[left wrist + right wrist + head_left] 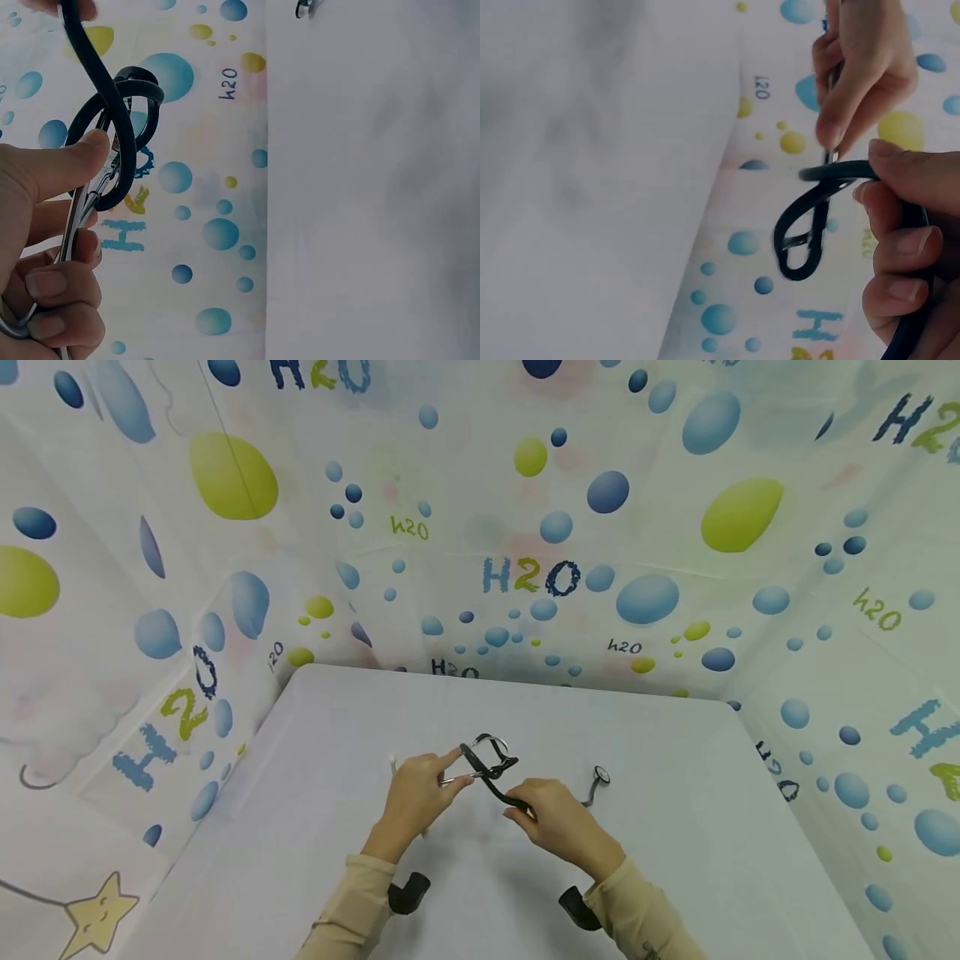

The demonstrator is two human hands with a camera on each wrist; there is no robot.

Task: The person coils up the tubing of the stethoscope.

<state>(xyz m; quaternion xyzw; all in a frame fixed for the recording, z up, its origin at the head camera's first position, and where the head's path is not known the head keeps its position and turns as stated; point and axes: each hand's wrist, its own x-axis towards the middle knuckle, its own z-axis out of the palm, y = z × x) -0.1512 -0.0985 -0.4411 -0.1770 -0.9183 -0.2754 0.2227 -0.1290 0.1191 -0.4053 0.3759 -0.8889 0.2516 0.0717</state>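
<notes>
A stethoscope with black tubing [491, 785] is held up between both hands over the table. My left hand [416, 789] grips its metal ear tubes [69, 240], thumb laid along them. Just past that thumb the tubing makes a loop [154, 112] around the metal. With thumb and fingers, my right hand [558, 814] holds a length of the tubing [915, 217] leading from the loop. Beyond the right hand, the round chest piece [602, 775] sticks out on its tube. A pale ear tip [393, 763] shows behind the left hand, whose fingers hide much of the ear tubes.
The white table [300, 827] lies beneath both hands. Behind and beside it hangs a white sheet [480, 518] printed with blue and green drops. Black devices [408, 893] sit at both wrists.
</notes>
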